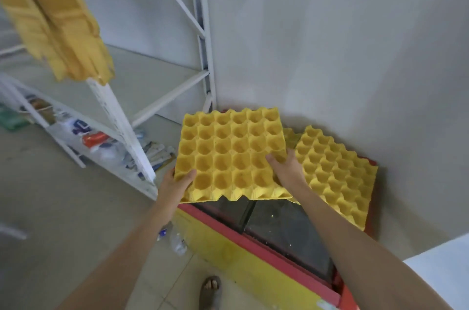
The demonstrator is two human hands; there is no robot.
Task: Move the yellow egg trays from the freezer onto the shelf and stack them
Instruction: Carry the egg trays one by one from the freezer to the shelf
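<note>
Above freezer (pixel 266 254): left hand (pixel 175 185), right hand (pixel 286 167) each grip closed on yellow egg tray (pixel 228 155) edges.

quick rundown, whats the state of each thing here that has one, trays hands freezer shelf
held egg tray: cups up, gripped at both near corners, its far part hiding whether it touches the freezer
second egg tray: lying on the freezer by the wall, untouched
stacked trays: on the shelf, blurred
left hand: shut on the held egg tray
right hand: shut on the held egg tray
freezer: dark glass lid closed
shelf: white frame, upright
</note>
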